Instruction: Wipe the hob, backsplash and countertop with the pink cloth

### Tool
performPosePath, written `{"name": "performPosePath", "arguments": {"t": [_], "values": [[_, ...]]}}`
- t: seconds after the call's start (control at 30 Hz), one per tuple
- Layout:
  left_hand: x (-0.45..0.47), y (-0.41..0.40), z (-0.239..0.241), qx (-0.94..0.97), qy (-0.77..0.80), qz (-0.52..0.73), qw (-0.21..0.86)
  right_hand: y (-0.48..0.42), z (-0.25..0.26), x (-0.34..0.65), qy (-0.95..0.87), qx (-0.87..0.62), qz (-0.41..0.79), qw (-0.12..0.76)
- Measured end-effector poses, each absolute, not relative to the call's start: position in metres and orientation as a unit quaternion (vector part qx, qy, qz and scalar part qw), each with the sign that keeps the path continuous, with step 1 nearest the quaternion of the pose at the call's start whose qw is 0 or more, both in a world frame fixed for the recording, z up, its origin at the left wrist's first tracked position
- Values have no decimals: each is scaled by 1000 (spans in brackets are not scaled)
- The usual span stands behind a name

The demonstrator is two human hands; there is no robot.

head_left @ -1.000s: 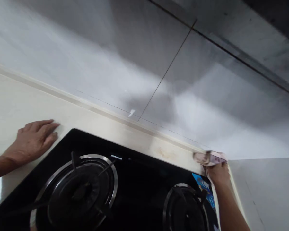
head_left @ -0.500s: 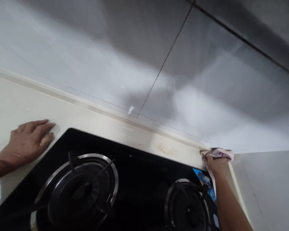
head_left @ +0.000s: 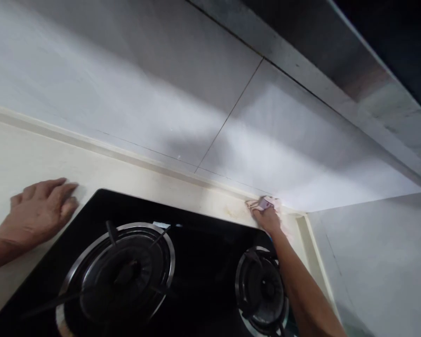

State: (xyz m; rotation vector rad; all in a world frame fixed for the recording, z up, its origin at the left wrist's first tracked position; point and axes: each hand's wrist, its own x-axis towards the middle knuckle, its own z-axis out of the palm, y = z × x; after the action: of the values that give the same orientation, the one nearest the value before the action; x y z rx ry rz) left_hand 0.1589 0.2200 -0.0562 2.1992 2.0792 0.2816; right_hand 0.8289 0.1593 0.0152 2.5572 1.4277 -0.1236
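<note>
My right hand (head_left: pixel 267 219) grips a pinkish-white cloth (head_left: pixel 266 202) and presses it on the pale countertop behind the stove, against the raised back edge. Just left of the cloth, a faint brownish stain (head_left: pixel 230 212) marks the countertop (head_left: pixel 154 183). My left hand (head_left: pixel 42 208) rests on the countertop at the left, fingers stretched out and holding nothing, close to the stove's corner. Between my hands lies a black glass gas stove (head_left: pixel 203 248), with a large left burner (head_left: pixel 126 276) and a smaller right burner (head_left: pixel 264 285). My right forearm partly covers the stove's right side.
Behind the countertop rises a grey tiled wall (head_left: pixel 143 107), with a side wall (head_left: pixel 379 248) at the right. A metal range hood edge (head_left: pixel 337 79) hangs over the upper right. Pan supports stick up from the burners.
My right hand has moved left with the cloth, away from the back right corner toward the stain. The left hand stays in place. The view has tilted, bringing the hood into sight.
</note>
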Motion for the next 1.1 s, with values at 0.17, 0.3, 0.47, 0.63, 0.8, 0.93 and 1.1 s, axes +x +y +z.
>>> {"name": "performPosePath", "arguments": {"t": [0.17,0.3,0.47,0.63,0.8,0.93,1.1], "values": [[163,217,-53,731,673,102,41,193,10,722,554,825,-48,104],[166,215,-49,733,671,103,35,218,17,639,617,774,-66,125],[166,212,-48,733,673,94,35,244,17,557,778,619,-82,73],[163,212,-47,730,676,87,47,262,-1,525,863,494,-105,8],[163,211,-46,728,678,94,45,230,-11,622,863,497,-87,3],[166,210,-42,729,676,94,56,167,-13,765,733,674,-22,86],[169,210,-39,723,680,101,66,111,-4,907,552,811,61,184]]}}
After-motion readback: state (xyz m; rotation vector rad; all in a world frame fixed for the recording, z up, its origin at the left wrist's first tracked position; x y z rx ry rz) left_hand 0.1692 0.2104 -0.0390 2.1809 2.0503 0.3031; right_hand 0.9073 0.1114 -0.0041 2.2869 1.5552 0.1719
